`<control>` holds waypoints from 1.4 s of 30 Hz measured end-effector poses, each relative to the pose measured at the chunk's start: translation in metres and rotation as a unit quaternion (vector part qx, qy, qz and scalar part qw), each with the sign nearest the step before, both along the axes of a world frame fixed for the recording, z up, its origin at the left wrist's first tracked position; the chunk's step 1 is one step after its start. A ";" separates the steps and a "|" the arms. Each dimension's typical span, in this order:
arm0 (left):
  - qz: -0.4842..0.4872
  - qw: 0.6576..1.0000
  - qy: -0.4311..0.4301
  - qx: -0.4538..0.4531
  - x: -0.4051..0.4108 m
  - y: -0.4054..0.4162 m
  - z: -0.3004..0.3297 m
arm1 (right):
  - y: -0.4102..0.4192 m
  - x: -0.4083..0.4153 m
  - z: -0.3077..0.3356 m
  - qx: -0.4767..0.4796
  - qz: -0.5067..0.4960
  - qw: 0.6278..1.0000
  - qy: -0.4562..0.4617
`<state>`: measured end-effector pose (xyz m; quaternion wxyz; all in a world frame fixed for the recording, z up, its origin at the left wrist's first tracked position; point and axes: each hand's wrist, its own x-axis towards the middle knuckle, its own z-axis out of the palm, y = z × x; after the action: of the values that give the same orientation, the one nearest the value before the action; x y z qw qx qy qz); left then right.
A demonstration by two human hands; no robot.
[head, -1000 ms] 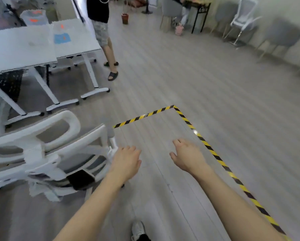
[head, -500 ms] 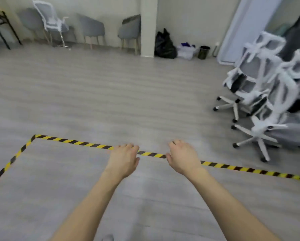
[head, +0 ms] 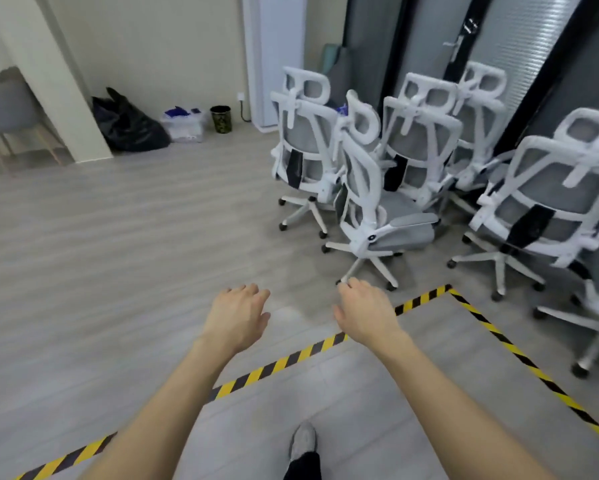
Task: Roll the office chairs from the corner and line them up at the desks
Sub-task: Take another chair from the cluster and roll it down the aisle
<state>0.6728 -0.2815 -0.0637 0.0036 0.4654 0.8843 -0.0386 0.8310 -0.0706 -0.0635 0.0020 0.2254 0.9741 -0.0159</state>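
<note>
Several white-framed office chairs with grey mesh stand bunched in the corner at the right. The nearest chair [head: 371,202] is turned sideways, its wheeled base just beyond my right hand. Another chair [head: 547,206] stands at the far right with its back to me, and one more [head: 305,154] is behind on the left. My left hand [head: 237,318] and my right hand [head: 365,311] reach forward, palms down, fingers loosely apart, holding nothing. Neither hand touches a chair. No desks are in view.
Yellow-black tape [head: 291,358] marks a floor boundary under my arms, cornering at the right. A black rubbish bag [head: 128,124], a clear box [head: 183,124] and a small bin [head: 221,118] stand by the far wall. A pillar [head: 66,81] and a grey chair [head: 7,116] are at left.
My view has swung right, away from the desks and the chair left there. The cluster of chairs in the corner is now closer and larger. Both hands stay empty and outstretched.
</note>
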 end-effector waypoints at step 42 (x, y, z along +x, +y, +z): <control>-0.121 0.989 0.015 0.085 -0.364 0.720 0.072 | 0.616 -0.253 -0.108 -0.145 -0.116 0.983 0.014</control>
<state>0.3089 0.4386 0.0080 -0.0540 0.5669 0.8215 0.0300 0.5783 0.5455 -0.1717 0.0187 0.3336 0.9288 -0.1600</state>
